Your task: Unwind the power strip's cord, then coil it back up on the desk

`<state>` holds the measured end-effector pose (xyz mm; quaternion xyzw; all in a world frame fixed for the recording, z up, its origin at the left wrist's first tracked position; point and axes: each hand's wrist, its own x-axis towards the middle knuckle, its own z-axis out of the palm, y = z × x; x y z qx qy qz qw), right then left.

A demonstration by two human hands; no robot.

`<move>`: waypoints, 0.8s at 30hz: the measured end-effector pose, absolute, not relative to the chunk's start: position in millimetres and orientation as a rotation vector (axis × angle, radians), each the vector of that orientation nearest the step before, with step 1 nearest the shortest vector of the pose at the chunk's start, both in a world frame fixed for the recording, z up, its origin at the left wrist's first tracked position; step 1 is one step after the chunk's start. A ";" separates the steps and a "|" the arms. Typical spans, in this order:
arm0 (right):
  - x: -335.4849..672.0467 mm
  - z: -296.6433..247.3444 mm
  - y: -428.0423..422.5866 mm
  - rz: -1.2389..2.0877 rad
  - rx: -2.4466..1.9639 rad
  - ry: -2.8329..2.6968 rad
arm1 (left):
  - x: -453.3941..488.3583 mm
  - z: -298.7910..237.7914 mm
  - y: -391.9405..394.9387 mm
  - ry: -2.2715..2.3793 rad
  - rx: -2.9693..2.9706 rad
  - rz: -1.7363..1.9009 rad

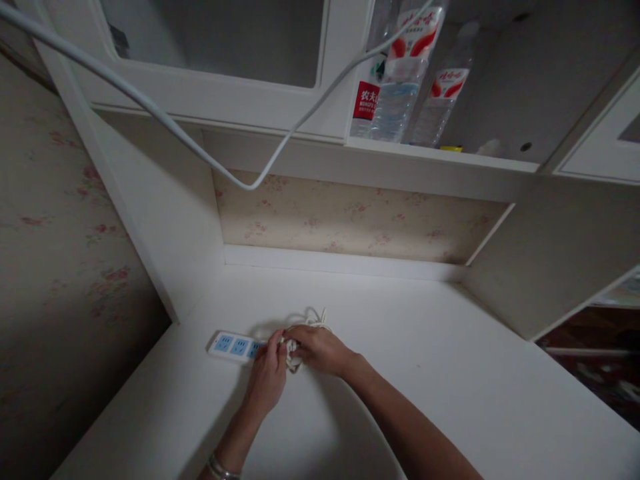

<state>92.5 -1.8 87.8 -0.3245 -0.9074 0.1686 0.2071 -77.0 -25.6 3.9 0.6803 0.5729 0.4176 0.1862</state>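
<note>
A white power strip (231, 345) with blue socket faces lies on the white desktop, its right end hidden by my hands. Against that end, a white power cord (294, 364) is gathered in a bundle, with loose loops sticking out behind. My left hand (270, 373) closes on the near left side of the bundle, beside the last visible socket. From the right, my right hand (320, 348) has its fingers curled over the same bundle. Both sets of fingertips meet at the cord.
A white cable (247, 185) hangs across the upper view, close to the camera. Water bottles (400, 93) stand on an open shelf (440, 152) above the desktop (400, 313). Cabinet side panels (155, 200) bound the desk, and flowered wallpaper (320, 217) covers the back.
</note>
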 end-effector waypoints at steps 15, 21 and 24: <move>103.2 67.1 -5.9 0.317 -1.006 -2.226 | -62.5 18.8 -19.6 1.593 2.299 0.994; 104.6 59.6 -7.5 0.155 -1.163 -2.250 | -60.9 27.8 -28.1 1.716 2.406 0.928; 106.5 63.2 -3.7 0.215 -1.200 -2.066 | -57.0 34.8 -30.7 1.740 2.455 0.899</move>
